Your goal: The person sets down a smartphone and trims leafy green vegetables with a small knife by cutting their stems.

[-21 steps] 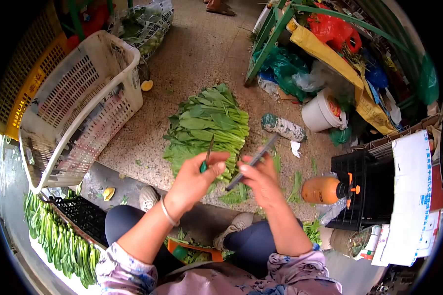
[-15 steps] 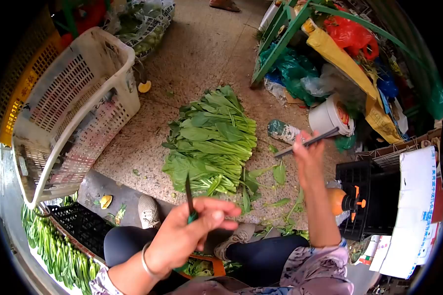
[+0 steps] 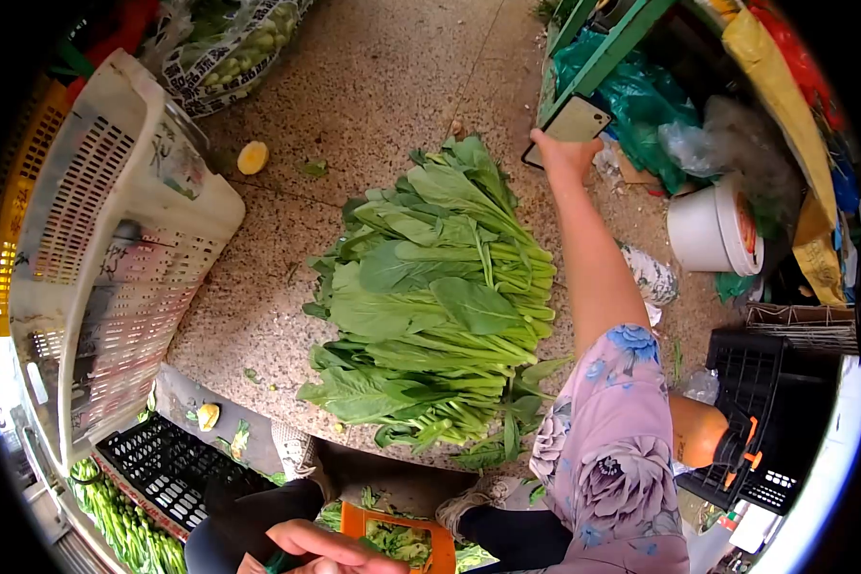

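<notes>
Right hand (image 3: pixel 569 156) grips phone (image 3: pixel 578 121), 1 o'clock from greens (image 3: pixel 430 287). Left hand (image 3: pixel 327 549) half-curled at handle (image 3: pixel 277 562), grip unclear. Likely step: phone handling; next calls for steady grip.

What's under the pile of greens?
The pile of greens lies on the speckled surface, which shows around its edges; a few leaves stick out at lower right. What lies beneath its middle is covered.

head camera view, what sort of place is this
Probably a produce stall or vegetable-sorting area: leafy greens lie piled in the middle, a large slotted white crate stands beside them, and more green produce sits in a printed plastic bag.
</notes>
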`<state>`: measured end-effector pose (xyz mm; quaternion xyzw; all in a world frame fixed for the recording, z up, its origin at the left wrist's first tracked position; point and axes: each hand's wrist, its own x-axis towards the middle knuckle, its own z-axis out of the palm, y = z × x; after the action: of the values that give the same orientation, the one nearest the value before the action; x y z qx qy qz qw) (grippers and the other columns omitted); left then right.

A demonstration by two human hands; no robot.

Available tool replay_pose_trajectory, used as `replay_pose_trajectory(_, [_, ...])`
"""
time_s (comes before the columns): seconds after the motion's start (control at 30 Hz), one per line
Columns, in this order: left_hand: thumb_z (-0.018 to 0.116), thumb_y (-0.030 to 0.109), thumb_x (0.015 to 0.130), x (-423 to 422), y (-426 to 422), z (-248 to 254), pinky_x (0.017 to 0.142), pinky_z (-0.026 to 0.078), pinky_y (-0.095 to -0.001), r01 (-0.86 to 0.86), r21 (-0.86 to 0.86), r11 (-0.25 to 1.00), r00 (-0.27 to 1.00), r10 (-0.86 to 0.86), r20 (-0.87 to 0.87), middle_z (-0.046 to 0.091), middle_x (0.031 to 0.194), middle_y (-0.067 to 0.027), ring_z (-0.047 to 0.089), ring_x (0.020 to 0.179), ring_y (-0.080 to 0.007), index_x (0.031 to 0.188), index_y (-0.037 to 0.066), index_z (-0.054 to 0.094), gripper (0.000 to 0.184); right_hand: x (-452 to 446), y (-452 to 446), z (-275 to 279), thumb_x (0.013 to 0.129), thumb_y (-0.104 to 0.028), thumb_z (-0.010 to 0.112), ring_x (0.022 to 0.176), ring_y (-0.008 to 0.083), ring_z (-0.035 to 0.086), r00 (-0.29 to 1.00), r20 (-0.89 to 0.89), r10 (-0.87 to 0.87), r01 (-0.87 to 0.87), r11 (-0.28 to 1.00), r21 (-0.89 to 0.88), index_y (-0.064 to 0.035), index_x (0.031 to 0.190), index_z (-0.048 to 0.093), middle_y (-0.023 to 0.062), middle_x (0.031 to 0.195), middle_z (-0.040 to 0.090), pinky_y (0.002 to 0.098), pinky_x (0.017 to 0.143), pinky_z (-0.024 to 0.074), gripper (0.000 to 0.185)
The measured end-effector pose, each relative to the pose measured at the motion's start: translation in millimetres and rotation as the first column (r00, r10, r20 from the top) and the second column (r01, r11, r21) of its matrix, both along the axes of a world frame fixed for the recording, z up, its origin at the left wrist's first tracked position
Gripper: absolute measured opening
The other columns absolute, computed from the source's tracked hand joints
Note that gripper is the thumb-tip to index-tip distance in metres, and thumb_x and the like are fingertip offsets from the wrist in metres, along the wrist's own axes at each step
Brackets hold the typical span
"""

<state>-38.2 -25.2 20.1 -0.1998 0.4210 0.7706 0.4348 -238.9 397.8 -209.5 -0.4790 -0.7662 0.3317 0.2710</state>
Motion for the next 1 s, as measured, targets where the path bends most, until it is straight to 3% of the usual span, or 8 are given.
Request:
replay_pose_trajectory(0.03, [0.048,0.017,0.09,-1.5,2.0,-2.6,0.045,0.041,-0.0196,-0.003,0.1,0.995,0.998,-0.003,0.059,0.061,0.096,-0.0212,0.064,0.08,-0.029,0.101,0.004,0.049,0.017,-2.3,-2.3,-1.6,0.052,-0.029,0.078,0.102,0.0366,0.049,1.0,0.004,0.012,-0.012,1.0,-0.018,0.0048,0.117,0.025,0.0242,0.112,0.044,0.0413,0.086,0.0425,0.09])
replay_pose_trajectory(0.17, [0.048,0.019,0.09,-7.6,6.5,-8.0,0.045,0.042,-0.0203,-0.015,0.062,0.998,0.996,0.009,0.089,0.06,0.095,-0.0221,0.064,0.08,-0.0302,0.102,0.005,0.048,0.018,-11.5,-2.1,-24.1,0.052,-0.03,0.079,0.101,0.036,0.05,0.991,0.135,-0.016,0.009,0.998,0.055,0.005,0.116,0.026,0.0233,0.111,0.045,0.0418,0.084,0.0434,0.09])
replay_pose_trajectory(0.5, [0.048,0.02,0.09,-6.6,4.1,-6.1,0.044,0.042,-0.0198,-0.013,0.055,0.998,0.996,0.008,0.09,0.061,0.095,-0.0213,0.064,0.08,-0.0296,0.102,0.006,0.049,0.018,1.4,12.2,-41.2,0.051,-0.036,0.083,0.113,0.0351,0.041,0.995,0.007,0.1,-0.1,0.995,0.027,0.0089,0.126,0.018,0.0261,0.122,0.038,0.0395,0.095,0.0351,0.109])
replay_pose_trajectory(0.6, [0.048,0.02,0.09,-3.9,1.5,-5.4,0.044,0.042,-0.0196,-0.009,0.066,0.998,0.996,0.004,0.085,0.061,0.095,-0.0209,0.064,0.08,-0.0294,0.102,0.006,0.049,0.018,28.8,4.3,-33.5,0.062,-0.037,0.075,0.119,0.0345,0.037,0.999,0.031,0.039,-0.042,0.994,0.101,-0.0039,0.134,0.017,0.0203,0.131,0.03,0.0441,0.094,0.0351,0.098])
replay_pose_trajectory(0.67, [0.048,0.02,0.09,-1.8,0.6,-6.1,0.044,0.042,-0.0194,-0.006,0.072,0.997,0.996,0.0,0.088,0.061,0.095,-0.0207,0.064,0.08,-0.0293,0.102,0.006,0.049,0.018,44.8,7.5,-40.4,0.069,-0.038,0.07,0.123,0.0339,0.03,0.971,0.085,0.226,-0.24,0.88,0.411,-0.0178,0.136,0.022,0.0173,0.135,0.025,0.0474,0.096,0.0306,0.085])
replay_pose_trajectory(0.7, [0.048,0.02,0.09,-1.1,0.1,-6.2,0.044,0.042,-0.0194,-0.005,0.072,0.997,0.996,-0.002,0.089,0.061,0.095,-0.0206,0.064,0.08,-0.0292,0.102,0.007,0.049,0.018,50.4,3.7,-39.4,0.069,-0.038,0.07,0.123,0.0339,0.03,0.971,0.086,0.224,-0.239,0.88,0.411,-0.0178,0.136,0.022,0.0173,0.135,0.025,0.0474,0.096,0.0306,0.085])
replay_pose_trajectory(0.77, [0.048,0.02,0.09,-0.7,-0.4,-6.7,0.043,0.042,-0.0193,-0.003,0.079,0.997,0.997,-0.003,0.083,0.061,0.095,-0.0205,0.064,0.08,-0.0293,0.102,0.006,0.049,0.018,55.4,-3.9,-37.6,0.071,-0.038,0.067,0.126,0.0332,0.027,0.939,0.304,0.159,-0.293,0.835,0.466,-0.0297,0.136,0.022,0.0161,0.137,0.024,0.0491,0.098,0.0266,0.08])
replay_pose_trajectory(1.0, [0.047,0.018,0.091,-3.2,2.6,-8.6,0.043,0.042,-0.019,-0.014,0.108,0.994,0.998,0.008,0.06,0.06,0.096,-0.0208,0.064,0.081,-0.0294,0.102,0.005,0.049,0.017,44.7,-5.4,-31.3,0.07,-0.042,0.067,0.128,0.0334,0.024,0.932,0.304,0.199,-0.322,0.837,0.441,-0.0365,0.137,0.018,0.0164,0.142,0.016,0.0498,0.098,0.0253,0.084])
